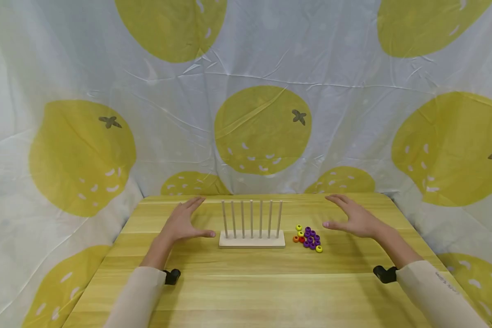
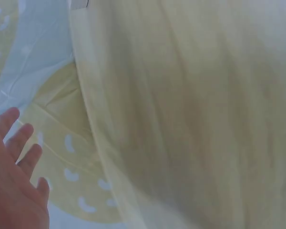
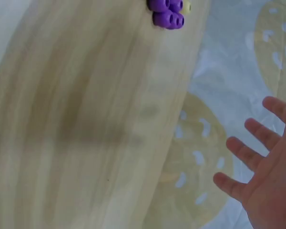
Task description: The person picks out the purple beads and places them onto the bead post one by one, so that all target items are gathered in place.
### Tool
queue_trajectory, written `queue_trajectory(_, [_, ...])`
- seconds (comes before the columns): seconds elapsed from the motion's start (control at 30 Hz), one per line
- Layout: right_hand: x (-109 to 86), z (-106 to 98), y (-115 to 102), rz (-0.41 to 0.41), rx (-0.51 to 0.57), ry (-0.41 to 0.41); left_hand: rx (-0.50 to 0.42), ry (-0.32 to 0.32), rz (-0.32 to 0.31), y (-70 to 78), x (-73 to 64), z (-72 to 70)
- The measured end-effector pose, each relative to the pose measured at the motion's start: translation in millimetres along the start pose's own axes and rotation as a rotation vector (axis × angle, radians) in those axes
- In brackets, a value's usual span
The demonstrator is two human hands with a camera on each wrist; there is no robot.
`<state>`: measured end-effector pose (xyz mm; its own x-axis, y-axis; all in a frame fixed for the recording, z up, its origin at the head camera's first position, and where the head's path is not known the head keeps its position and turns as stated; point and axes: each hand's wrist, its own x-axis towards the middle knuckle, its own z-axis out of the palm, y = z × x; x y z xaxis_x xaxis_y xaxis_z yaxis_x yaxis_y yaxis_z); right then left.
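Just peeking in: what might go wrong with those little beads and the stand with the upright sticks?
The loose purple beads could roll off if nudged: they lie bunched on the bare table, with the right hand spread nearby. The stand might get bumped, since the left hand is close to one end of it. Picking out the red bead could disturb others, as it sits tightly among its neighbours.

On the person's right, pale beige fabric sleeve (image 1: 438, 296), one short line of small, dark, slanting lettering (image 1: 446, 283) is running, but its characters are appearing too small and too blurred for reading.
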<state>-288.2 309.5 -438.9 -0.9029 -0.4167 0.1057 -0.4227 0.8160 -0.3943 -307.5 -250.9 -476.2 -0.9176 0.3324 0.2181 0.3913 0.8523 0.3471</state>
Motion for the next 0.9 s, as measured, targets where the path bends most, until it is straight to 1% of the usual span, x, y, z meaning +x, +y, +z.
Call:
queue_trajectory(0.1, [-2.9, 7.7, 0.9, 0.010, 0.029, -0.002, -0.026, 0.002, 0.013, 2.7, -2.5, 5.8])
queue_trajectory(0.3, [-8.3, 23.1, 6.2, -0.007, 0.090, 0.015, -0.064, 0.000, 0.011, 8.1, -7.1, 16.7])
queue_trajectory(0.5, [-15.3, 39.9, 9.3, -0.036, 0.152, 0.026, -0.148, -0.015, 0.008, 14.7, -10.6, 26.2])
queue_trajectory(0.6, [-18.9, 46.7, 9.4, -0.046, 0.177, 0.026, -0.192, -0.040, 0.006, 17.8, -11.0, 30.2])
queue_trajectory(0.77, [-19.5, 58.3, 12.5, -0.084, 0.182, 0.038, -0.275, -0.092, 0.009, 22.1, -10.5, 36.8])
queue_trajectory(0.9, [-17.3, 66.7, 13.6, -0.116, 0.202, 0.043, -0.336, -0.133, -0.010, 24.9, -11.3, 41.2])
